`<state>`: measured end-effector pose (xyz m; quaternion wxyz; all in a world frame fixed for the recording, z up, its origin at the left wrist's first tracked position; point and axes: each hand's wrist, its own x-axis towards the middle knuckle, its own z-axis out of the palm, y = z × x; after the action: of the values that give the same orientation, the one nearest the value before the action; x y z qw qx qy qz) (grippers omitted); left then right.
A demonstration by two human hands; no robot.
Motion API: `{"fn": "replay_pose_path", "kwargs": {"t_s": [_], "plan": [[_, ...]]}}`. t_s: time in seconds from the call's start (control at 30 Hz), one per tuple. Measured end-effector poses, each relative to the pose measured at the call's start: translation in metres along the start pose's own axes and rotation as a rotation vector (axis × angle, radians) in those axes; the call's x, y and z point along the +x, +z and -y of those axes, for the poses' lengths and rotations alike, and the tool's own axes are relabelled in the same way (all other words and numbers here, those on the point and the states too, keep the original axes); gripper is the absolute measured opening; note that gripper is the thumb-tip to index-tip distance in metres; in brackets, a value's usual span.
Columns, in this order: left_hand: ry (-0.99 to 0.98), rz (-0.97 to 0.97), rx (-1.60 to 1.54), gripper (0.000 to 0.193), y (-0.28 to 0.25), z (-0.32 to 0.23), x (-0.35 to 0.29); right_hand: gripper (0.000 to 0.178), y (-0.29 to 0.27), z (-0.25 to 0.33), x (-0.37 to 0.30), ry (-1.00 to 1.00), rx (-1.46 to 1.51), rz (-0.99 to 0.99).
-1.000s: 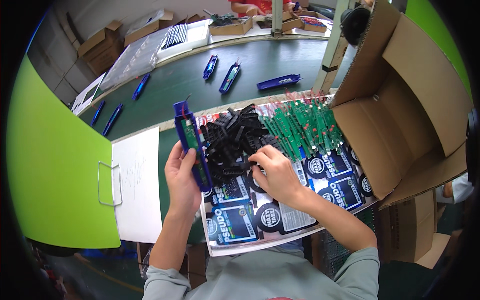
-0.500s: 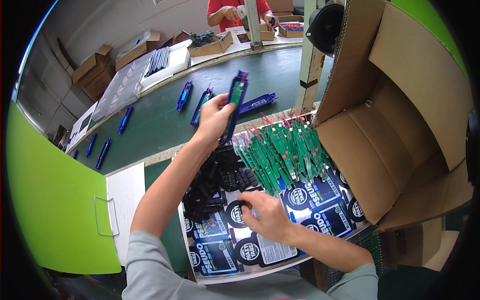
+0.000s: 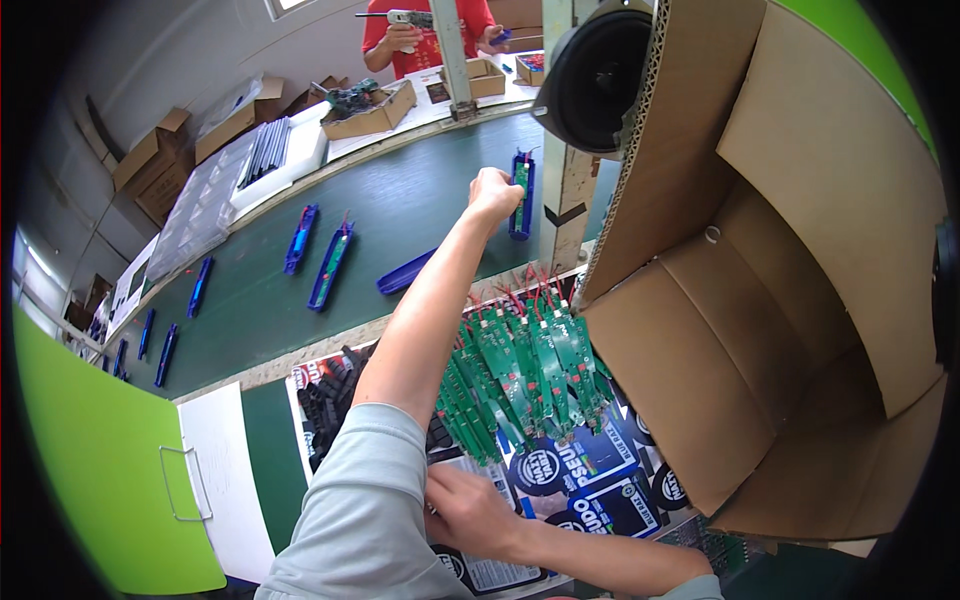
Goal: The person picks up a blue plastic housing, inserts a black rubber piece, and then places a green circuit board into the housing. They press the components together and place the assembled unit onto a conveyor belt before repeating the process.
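My left hand (image 3: pixel 495 197) reaches over the dark green belt (image 3: pixel 400 190), its fingers closed on the edge of a long blue plastic housing (image 3: pixel 529 215) with a narrow green circuit board inside. My right hand (image 3: pixel 475 512) is low over the printed sheet (image 3: pixel 600 505), fingers curled; my left sleeve hides the fingertips and anything they hold. Just beyond it, many green circuit boards (image 3: pixel 525 370) with thin red wires lie in a pile. A heap of black plastic parts (image 3: pixel 325 400) is partly covered by my left arm.
More blue housings (image 3: pixel 330 268) lie along the belt. An empty-looking cardboard box (image 3: pixel 700 340) stands open at the right, beside a metal post and a round black speaker (image 3: pixel 595 80). Across the belt, a person in red (image 3: pixel 430 45) holds a power tool. A green panel (image 3: pixel 90 450) stands left.
My left hand has carried the blue housing with its board away from me, over the belt. My right hand has drawn back toward me. The view has shifted right.
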<state>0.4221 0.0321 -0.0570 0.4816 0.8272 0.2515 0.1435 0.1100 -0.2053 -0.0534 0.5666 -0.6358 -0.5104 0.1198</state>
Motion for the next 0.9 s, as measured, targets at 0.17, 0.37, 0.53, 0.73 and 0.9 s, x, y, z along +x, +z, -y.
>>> {"fn": "replay_pose_path", "kwargs": {"t_s": [0.17, 0.37, 0.53, 0.73, 0.9], "plan": [[-0.004, 0.059, 0.203, 0.033, 0.01, 0.013, 0.017, 0.023, 0.002, -0.003, -0.002, -0.075, -0.059, 0.048], [0.037, 0.078, 0.249, 0.052, -0.016, 0.021, 0.012, 0.028, 0.002, -0.003, 0.0, -0.083, -0.04, 0.028], [0.114, 0.234, 0.273, 0.041, -0.091, 0.046, -0.007, 0.028, 0.003, -0.002, 0.001, -0.09, -0.056, -0.007], [0.165, 0.349, 0.524, 0.038, -0.169, 0.08, -0.072, 0.022, 0.008, -0.003, -0.001, -0.088, -0.107, -0.031], [0.177, 0.266, 0.499, 0.034, -0.178, 0.093, -0.123, 0.018, 0.009, 0.0, -0.003, -0.071, -0.104, -0.048]]}}
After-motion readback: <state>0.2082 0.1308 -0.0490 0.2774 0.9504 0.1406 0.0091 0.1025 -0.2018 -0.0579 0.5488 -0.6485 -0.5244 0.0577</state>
